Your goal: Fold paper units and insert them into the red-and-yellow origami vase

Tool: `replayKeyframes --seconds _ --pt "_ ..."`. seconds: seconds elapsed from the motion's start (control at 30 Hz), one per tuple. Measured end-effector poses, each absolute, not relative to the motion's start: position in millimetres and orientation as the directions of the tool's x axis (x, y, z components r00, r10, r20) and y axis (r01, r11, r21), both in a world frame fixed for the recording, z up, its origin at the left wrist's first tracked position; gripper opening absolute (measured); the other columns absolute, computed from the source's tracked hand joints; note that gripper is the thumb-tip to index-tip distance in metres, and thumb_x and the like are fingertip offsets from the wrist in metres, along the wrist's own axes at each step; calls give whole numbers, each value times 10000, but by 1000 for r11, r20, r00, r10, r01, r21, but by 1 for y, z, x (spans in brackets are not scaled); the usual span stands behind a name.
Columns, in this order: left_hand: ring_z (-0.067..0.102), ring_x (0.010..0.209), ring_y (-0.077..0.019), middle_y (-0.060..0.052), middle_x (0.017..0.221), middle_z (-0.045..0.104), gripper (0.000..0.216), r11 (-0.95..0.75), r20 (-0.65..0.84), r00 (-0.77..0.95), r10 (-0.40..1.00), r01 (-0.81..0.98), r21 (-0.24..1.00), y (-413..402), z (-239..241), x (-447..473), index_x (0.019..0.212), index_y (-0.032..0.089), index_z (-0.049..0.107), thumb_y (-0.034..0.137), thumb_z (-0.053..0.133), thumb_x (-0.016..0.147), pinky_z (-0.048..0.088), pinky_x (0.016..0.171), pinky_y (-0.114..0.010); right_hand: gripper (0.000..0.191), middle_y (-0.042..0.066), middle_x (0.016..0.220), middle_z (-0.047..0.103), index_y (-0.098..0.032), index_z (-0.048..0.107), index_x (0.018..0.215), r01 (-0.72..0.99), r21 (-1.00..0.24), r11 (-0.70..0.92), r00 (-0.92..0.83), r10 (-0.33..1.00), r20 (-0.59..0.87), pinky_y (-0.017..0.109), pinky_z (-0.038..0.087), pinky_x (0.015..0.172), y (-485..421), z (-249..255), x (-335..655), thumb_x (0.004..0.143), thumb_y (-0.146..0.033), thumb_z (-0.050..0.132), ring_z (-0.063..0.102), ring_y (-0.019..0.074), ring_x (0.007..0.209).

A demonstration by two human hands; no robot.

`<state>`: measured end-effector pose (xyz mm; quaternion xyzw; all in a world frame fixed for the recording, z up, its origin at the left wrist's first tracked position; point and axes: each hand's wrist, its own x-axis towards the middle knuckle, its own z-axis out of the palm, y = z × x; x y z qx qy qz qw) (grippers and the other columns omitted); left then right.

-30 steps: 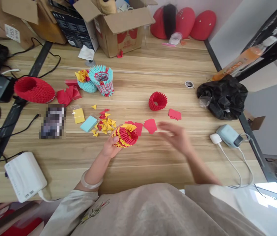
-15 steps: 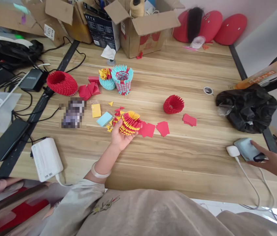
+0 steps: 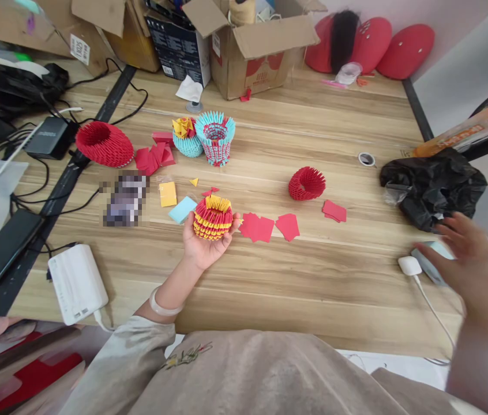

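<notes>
My left hand (image 3: 204, 246) is closed around a red-and-yellow bowl of folded paper pieces (image 3: 213, 219), held upright just above the table. My right hand (image 3: 473, 262), a little blurred, hovers over a light blue power block (image 3: 436, 260) and hides part of it; its fingers are spread and I see nothing in them. A white plug (image 3: 409, 266) sits against the block's left side. Red paper sheets (image 3: 259, 227) lie right of the bowl, and a stack of blue paper (image 3: 182, 210) lies to its left, beside a yellow stack (image 3: 168, 194).
Behind stand a blue-and-red paper vase (image 3: 217, 138) and a blue paper pot (image 3: 188, 144). Red paper bowls stand at left (image 3: 104, 144) and right (image 3: 307, 184). A white power bank (image 3: 78, 282), cables and a black plastic bag (image 3: 434, 187) flank the work area; cardboard boxes (image 3: 259, 75) line the back.
My right hand has come off the light blue power block and lifted, its fingers spreading. My left hand has shifted slightly left and turned the paper bowl more upright.
</notes>
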<state>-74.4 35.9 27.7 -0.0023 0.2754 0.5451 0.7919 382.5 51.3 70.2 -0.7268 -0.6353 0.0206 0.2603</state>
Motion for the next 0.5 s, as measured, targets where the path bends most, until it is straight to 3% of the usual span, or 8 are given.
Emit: replayKeyframes --seconds 0.03,0.07,0.1,0.17,0.23,0.33,0.5 --pt "657 923 -207 -128 1008 683 667 415 -434 264 861 -858 302 34 26 -75 1084 153 617 663 641 656 499 550 -170 637 165 1179 668 -333 495 1328 861 -508 16 153 945 290 404 554 767 50 69 349 774 -634 583 685 245 1018" --pt "656 913 -203 -124 1013 682 687 423 -429 272 862 -851 311 33 25 -75 1076 157 621 666 671 618 493 546 -169 511 139 1126 695 -346 568 1245 673 -735 85 63 983 171 404 562 803 49 65 314 775 -524 660 690 242 1003" --pt "655 898 -201 -122 1020 680 702 431 -422 279 862 -843 323 32 23 -75 1068 161 626 671 689 590 487 539 -171 369 108 1032 726 -325 655 1111 489 -868 89 -36 996 82 399 573 797 48 60 280 766 -447 703 708 235 937" --pt "657 886 -210 -122 1037 675 724 445 -406 292 866 -819 363 30 20 -76 1066 173 629 691 694 564 475 526 -186 208 80 954 742 -260 719 950 203 -979 -8 -226 973 -55 365 590 775 47 47 215 775 -371 711 721 210 870" --pt "659 903 -239 -132 1062 669 749 458 -382 307 872 -786 414 28 16 -78 1087 179 624 712 679 563 475 535 -214 186 60 909 748 -227 728 906 -32 -987 -159 -367 920 -137 314 592 771 49 36 162 763 -346 728 724 171 822" --pt "661 932 -281 -150 1090 668 763 471 -349 333 876 -744 474 26 11 -80 1119 166 613 699 683 577 507 607 -275 219 24 799 740 -201 709 876 -290 -867 -404 -483 844 -232 272 589 724 58 28 117 734 -362 754 717 128 720" --pt "635 1043 -364 -180 1109 674 782 497 -314 385 868 -677 543 25 6 -83 1116 144 613 672 728 551 542 727 -396 226 -12 670 713 -155 660 676 -339 -681 -649 -588 711 -385 202 553 621 72 27 106 572 -184 859 678 87 617"
